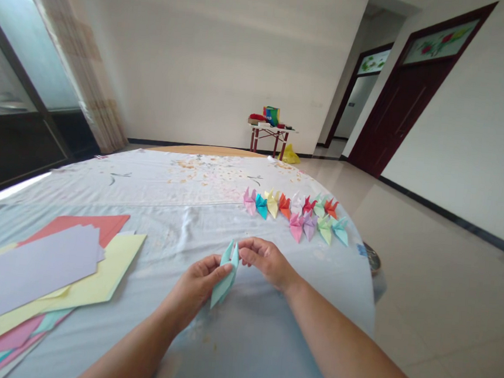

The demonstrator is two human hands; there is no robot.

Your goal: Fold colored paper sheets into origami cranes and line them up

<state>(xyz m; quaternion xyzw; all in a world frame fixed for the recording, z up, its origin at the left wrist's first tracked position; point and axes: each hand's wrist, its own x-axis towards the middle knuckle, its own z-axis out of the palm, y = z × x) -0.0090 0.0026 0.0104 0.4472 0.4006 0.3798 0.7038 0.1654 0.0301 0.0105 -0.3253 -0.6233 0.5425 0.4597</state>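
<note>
A half-folded light teal paper piece (226, 275) stands upright between my hands over the round table (180, 206). My left hand (197, 287) grips its lower part with fingers wrapped round it. My right hand (266, 259) pinches its upper tip from the right. Beyond them, several finished paper cranes (296, 212) in pink, teal, yellow, orange, red, green and purple stand in two rows near the table's right edge.
A fanned stack of coloured paper sheets (36, 276) lies at the table's left. The table carries a pale floral cloth. Far back stands a small table (271, 133) with colourful items, a yellow bag beside it. Dark red doors (400, 108) are on the right.
</note>
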